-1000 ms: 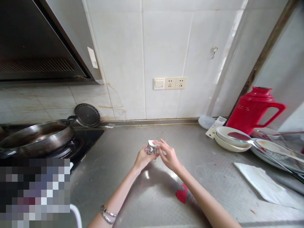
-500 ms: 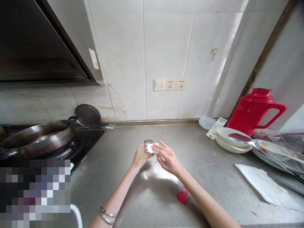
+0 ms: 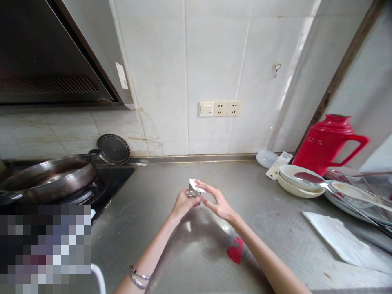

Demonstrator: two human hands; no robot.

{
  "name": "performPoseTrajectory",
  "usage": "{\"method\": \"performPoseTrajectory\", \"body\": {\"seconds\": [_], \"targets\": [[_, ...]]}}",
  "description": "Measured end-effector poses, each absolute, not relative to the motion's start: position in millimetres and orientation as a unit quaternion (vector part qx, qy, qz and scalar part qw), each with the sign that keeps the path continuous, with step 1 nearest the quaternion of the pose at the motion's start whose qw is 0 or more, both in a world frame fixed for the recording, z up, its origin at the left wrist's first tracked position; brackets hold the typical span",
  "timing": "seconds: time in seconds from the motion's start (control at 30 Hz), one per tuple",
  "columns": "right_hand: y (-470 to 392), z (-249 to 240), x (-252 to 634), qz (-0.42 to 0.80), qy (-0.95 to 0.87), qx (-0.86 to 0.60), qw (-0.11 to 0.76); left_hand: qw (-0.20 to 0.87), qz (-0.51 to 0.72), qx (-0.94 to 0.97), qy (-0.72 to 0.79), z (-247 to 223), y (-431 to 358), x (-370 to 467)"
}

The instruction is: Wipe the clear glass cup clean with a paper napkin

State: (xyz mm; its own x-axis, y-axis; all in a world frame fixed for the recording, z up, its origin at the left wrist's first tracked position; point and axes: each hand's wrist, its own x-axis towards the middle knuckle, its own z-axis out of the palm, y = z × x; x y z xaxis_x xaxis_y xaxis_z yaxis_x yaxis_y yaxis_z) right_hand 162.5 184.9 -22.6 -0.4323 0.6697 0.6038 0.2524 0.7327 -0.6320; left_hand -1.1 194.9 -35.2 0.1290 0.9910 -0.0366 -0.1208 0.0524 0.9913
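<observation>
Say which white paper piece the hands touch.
The small, crumpled white paper under the right hand, against the shiny silvery object in the left hand; the larger, flat white sheet lies untouched on the grey metal counter.

This is looking like a household kitchen: a steel pan [image 3: 58,190] is sitting on a black hob [image 3: 118,179], a dark range hood [image 3: 36,53] is hanging above, pale tiles [image 3: 214,57] are lining the wall, and bowls [image 3: 292,190] and a red vacuum jug [image 3: 321,143] are standing on a metal counter [image 3: 159,179]
</observation>
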Motion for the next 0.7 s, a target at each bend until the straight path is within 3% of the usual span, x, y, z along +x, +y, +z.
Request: {"method": "performPoseTrajectory", "body": {"seconds": [0.23,0.37,0.57,0.7], "targets": [[191.0,-38.6,153.0,0.235,-0.814,-0.27,0.459,0.552,0.456,0.539,0.443,-40.7,197.8,-6.3],[191.9,-40.0,150.2,0.3,-0.772,-0.272,0.49,0.541,0.447,0.579,0.414,-39.0,196.3,-8.4],[193.2,-38.8,149.4,0.415,-0.7,-0.261,0.519,0.63,0.377,0.595,0.326,-37.8,198.7,-16.9],[196.0,-40.0,148.9,0.473,-0.648,-0.275,0.53,0.601,0.422,0.609,0.3,-47.1,203.9,-19.1]]}}
